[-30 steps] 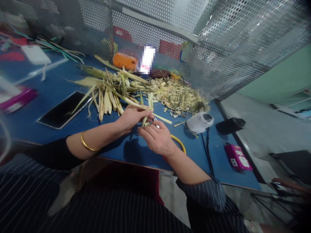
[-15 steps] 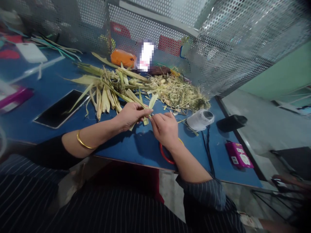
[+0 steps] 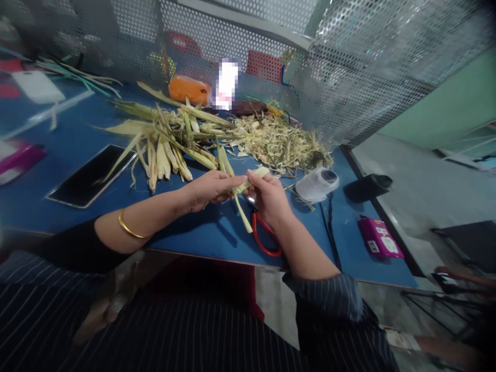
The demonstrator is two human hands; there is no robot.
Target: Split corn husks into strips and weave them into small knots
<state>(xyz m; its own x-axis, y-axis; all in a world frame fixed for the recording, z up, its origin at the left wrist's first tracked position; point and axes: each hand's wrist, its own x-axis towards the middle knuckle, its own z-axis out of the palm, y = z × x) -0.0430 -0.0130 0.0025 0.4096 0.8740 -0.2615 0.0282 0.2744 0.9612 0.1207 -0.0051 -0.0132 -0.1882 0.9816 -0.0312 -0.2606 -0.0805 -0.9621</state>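
Pinching the pale husk strip [image 3: 243,213], both hands [image 3: 243,188] nearly meet.

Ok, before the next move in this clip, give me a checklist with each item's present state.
1. Left hand has hold of the pale husk strip: ok.
2. Right hand has hold of it too: ok, the thumbs are close together.
3. Blades of the red-handled tool clear of the fingers: cannot tell, the right hand hides much of it.
4. Dark-screened device free of husk: not ok, a strip lies over it.
5. Husk bundle separate from the shredded heap: not ok, they meet.
6. White roll on the table: ok.
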